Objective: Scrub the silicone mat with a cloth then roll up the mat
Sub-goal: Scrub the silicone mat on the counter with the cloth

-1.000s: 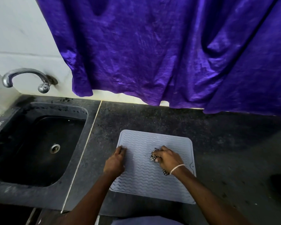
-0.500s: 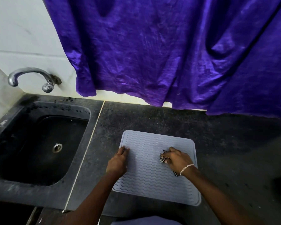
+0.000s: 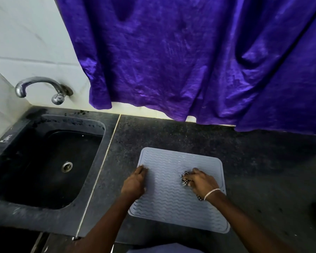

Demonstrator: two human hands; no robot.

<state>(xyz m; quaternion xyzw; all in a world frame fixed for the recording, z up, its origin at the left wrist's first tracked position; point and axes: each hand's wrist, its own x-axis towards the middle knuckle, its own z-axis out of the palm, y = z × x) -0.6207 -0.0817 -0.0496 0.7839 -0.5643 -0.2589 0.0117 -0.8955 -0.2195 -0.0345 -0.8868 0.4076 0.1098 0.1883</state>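
- hanging down the back wall, a purple curtain covers most of the view and ends just above the rear of the bench.
- the dark speckled bench carries the work, giving a firm flat surface to scrub against.
- a black sink is sunk into the bench to the left, well apart from the mat.
- the grey silicone mat, ribbed with wavy lines, lies flat and unrolled on the bench in front of the person. rolling has not begun.
- a chrome tap curves out of the wall above the sink. no water shows.
- the left hand presses on the mat's left edge with fingers laid on it, gripping nothing, probably to stop the mat sliding or lifting.
- the right hand is clenched around the cloth and bears down right of the mat's middle, so this looks like the scrubbing step.
- the checked cloth is bunched under that palm, with only its ends showing.
- a thin bracelet circles the right wrist.
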